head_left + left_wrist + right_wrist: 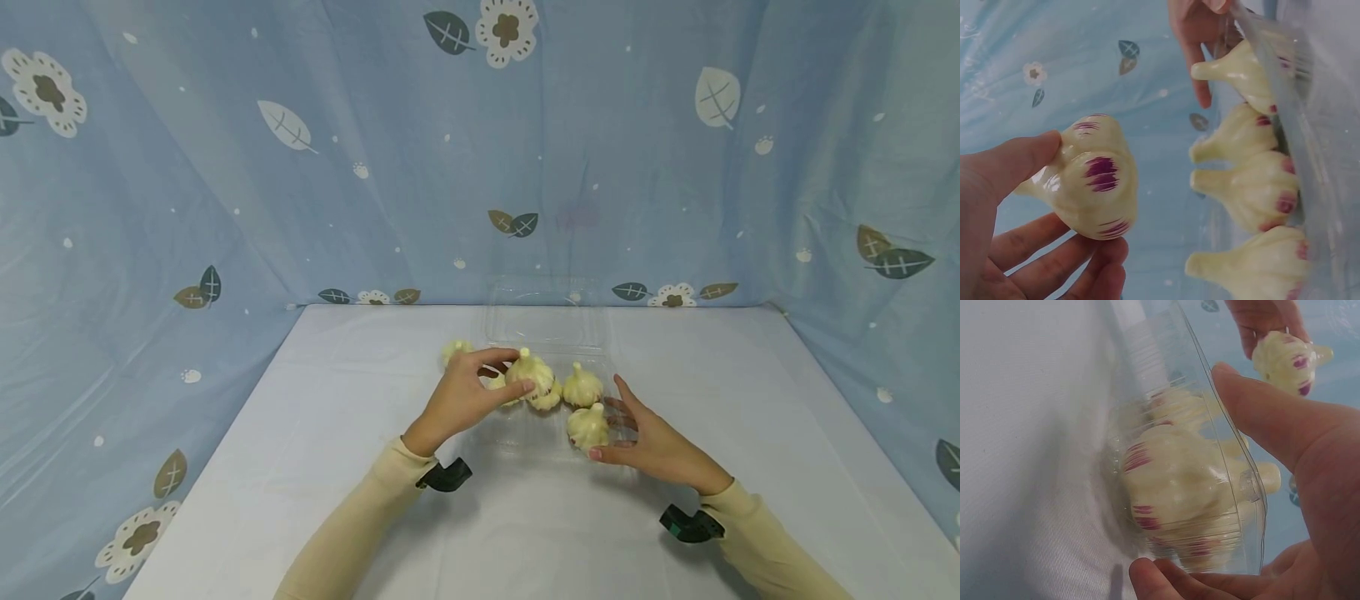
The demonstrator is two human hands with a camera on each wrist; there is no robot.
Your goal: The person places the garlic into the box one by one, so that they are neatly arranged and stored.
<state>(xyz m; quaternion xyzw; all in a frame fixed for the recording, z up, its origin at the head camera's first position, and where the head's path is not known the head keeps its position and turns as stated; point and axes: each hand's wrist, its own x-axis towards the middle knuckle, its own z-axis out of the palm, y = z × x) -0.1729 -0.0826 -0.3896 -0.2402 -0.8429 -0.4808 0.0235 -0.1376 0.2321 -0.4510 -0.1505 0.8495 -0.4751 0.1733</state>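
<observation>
My left hand pinches a garlic bulb between thumb and fingers, raised over a clear plastic clamshell box. In the left wrist view the held bulb is cream with purple streaks and apart from the others. Inside the box sit several more bulbs, among them a front one and one behind it, stems upward. My right hand holds the box at its right end; the right wrist view has the thumb at the rim and the fingertips along the wall.
The box's clear lid is folded back toward the curtain. Another garlic bulb lies behind my left hand, left of the box. A white cloth covers the table, and a blue patterned curtain rises at its back and sides.
</observation>
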